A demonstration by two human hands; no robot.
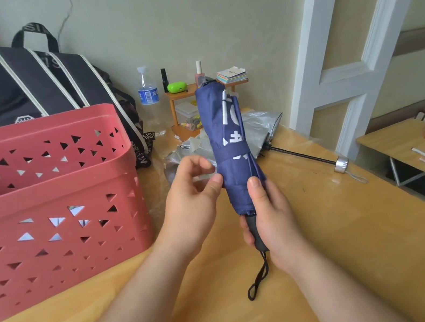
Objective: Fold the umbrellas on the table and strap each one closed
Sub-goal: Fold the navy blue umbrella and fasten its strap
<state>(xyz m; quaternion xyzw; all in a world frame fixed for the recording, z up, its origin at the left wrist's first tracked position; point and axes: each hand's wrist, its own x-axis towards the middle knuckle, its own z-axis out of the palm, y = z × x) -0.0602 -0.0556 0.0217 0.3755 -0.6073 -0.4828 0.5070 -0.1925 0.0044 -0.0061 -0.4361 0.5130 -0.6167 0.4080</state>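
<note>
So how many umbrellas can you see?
2. The blue umbrella is folded and held upright in the right hand. The silver umbrella lies on the table behind it. More could be hidden inside the red basket.

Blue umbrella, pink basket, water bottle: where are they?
Blue umbrella (230, 140), head view, on its folded cloth by the strap.
Pink basket (50, 200), head view, on its front rim.
Water bottle (148, 94), head view, on its blue label.
</note>
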